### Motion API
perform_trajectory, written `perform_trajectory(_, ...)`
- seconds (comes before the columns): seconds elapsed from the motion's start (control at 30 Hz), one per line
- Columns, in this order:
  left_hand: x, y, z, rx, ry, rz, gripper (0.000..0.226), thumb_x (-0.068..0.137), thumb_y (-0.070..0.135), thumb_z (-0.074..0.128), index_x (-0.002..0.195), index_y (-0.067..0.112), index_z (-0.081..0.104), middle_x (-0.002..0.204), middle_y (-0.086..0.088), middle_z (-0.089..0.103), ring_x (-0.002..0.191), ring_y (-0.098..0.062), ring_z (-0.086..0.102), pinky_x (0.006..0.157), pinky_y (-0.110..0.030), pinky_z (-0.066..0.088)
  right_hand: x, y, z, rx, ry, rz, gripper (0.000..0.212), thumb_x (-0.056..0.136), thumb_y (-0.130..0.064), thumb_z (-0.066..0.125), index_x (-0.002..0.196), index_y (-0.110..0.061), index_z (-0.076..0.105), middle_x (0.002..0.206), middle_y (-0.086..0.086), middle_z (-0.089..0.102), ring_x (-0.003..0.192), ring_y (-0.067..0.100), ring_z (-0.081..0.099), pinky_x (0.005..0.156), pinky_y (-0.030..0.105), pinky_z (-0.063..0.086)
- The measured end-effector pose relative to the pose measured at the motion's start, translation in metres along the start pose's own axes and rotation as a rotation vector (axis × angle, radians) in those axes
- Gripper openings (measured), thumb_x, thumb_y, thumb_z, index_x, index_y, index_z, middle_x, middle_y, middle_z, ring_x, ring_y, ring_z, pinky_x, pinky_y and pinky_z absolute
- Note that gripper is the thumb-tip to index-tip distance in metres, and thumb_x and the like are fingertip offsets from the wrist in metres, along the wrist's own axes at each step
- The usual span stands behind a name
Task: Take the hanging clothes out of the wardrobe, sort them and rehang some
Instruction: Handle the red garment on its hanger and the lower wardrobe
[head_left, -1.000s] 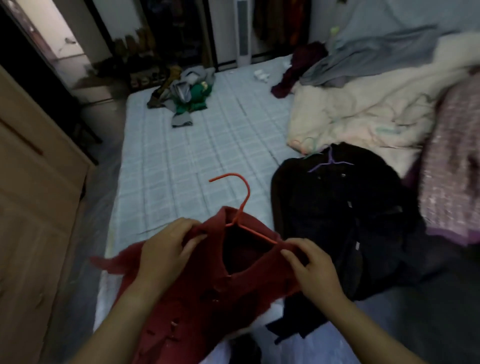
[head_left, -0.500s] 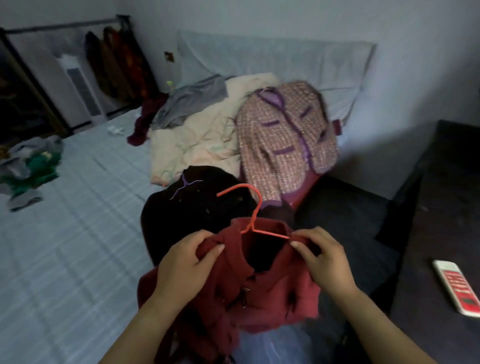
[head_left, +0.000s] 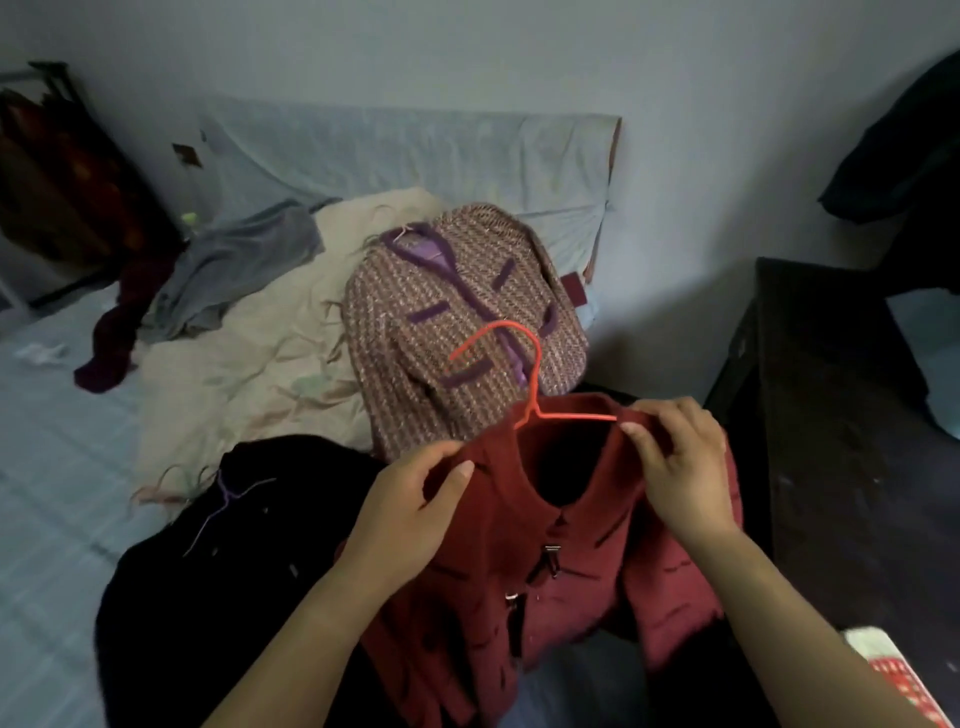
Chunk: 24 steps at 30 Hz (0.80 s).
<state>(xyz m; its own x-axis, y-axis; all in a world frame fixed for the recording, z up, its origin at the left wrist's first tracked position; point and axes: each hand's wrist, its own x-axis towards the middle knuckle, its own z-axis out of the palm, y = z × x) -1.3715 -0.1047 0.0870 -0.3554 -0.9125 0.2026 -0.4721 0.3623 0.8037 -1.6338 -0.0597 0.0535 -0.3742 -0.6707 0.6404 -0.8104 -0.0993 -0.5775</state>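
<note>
I hold up a dark red jacket (head_left: 566, 566) that hangs on an orange hanger (head_left: 524, 374). My left hand (head_left: 410, 514) pinches the jacket's left shoulder. My right hand (head_left: 675, 467) grips the right shoulder at the hanger's arm. Behind it a pink tweed jacket (head_left: 457, 322) with purple trim lies on the bed. A black coat (head_left: 218, 571) on a purple hanger (head_left: 223, 499) lies to the lower left.
A cream duvet (head_left: 249, 358), a grey garment (head_left: 234, 265) and a maroon cloth (head_left: 114, 332) cover the bed's head end. A dark cabinet (head_left: 841, 467) stands at right with a red-and-white phone (head_left: 904, 675) on it. Dark clothes (head_left: 904, 145) hang at top right.
The view has swung right from the bed's foot to its head. Both hands have carried the red jacket right and higher, in front of the tweed jacket.
</note>
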Motion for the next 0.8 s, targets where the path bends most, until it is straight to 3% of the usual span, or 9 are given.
perform_trajectory(0.1,0.076,-0.001,-0.009,0.035,-0.024,0.097,0.040,0.083,0.045,0.052,0.110,0.020,0.065,0.104,0.015,0.065,0.100,0.007,0.057,0.088,-0.016,0.044,0.065,0.011,0.027,-0.018,0.063,-0.018,0.027,0.085,-0.037,0.053,0.091,-0.015,0.068,0.086,-0.009,0.053,0.078,0.024,0.058,0.076,0.051,0.046)
perform_trajectory(0.23,0.165,0.001,-0.019,-0.007,0.081,0.185,0.035,0.082,0.041,0.054,0.105,0.019,0.068,0.093,0.029,0.059,0.092,0.019,0.053,0.078,-0.002,0.038,0.150,0.021,0.055,-0.026,0.134,-0.035,0.026,0.085,-0.036,0.053,0.094,-0.016,0.068,0.086,-0.009,0.052,0.082,0.022,0.056,0.080,0.052,0.045)
perform_trajectory(0.4,0.260,0.013,-0.012,-0.239,0.221,0.136,0.016,0.081,0.037,0.057,0.087,0.028,0.069,0.080,0.017,0.070,0.077,0.002,0.063,0.072,-0.022,0.050,0.262,0.034,0.088,0.037,0.177,-0.110,0.025,0.084,-0.034,0.056,0.097,-0.018,0.070,0.086,-0.001,0.059,0.085,0.018,0.056,0.085,0.039,0.043)
perform_trajectory(0.57,0.355,-0.014,-0.009,-0.324,0.350,0.035,0.012,0.079,0.034,0.059,0.081,0.028,0.069,0.076,0.014,0.071,0.071,-0.002,0.063,0.070,-0.027,0.051,0.371,0.057,0.162,0.073,0.058,-0.230,0.026,0.084,-0.036,0.057,0.097,-0.018,0.071,0.086,0.003,0.061,0.084,0.017,0.057,0.084,0.037,0.044)
perform_trajectory(0.67,0.406,-0.040,-0.014,-0.246,0.444,-0.039,0.014,0.078,0.035,0.065,0.084,0.023,0.070,0.076,0.007,0.071,0.073,-0.014,0.066,0.071,-0.037,0.054,0.421,0.075,0.231,0.141,-0.014,-0.275,0.026,0.083,-0.037,0.058,0.096,-0.020,0.072,0.084,0.001,0.061,0.083,0.021,0.059,0.082,0.044,0.046)
perform_trajectory(0.8,0.478,-0.066,-0.030,-0.068,0.555,-0.127,0.002,0.081,0.028,0.070,0.083,0.029,0.070,0.076,0.010,0.069,0.071,-0.008,0.063,0.067,-0.031,0.052,0.487,0.093,0.322,0.244,-0.148,-0.276,0.029,0.083,-0.042,0.055,0.096,-0.022,0.071,0.085,0.000,0.060,0.084,0.021,0.059,0.080,0.049,0.046)
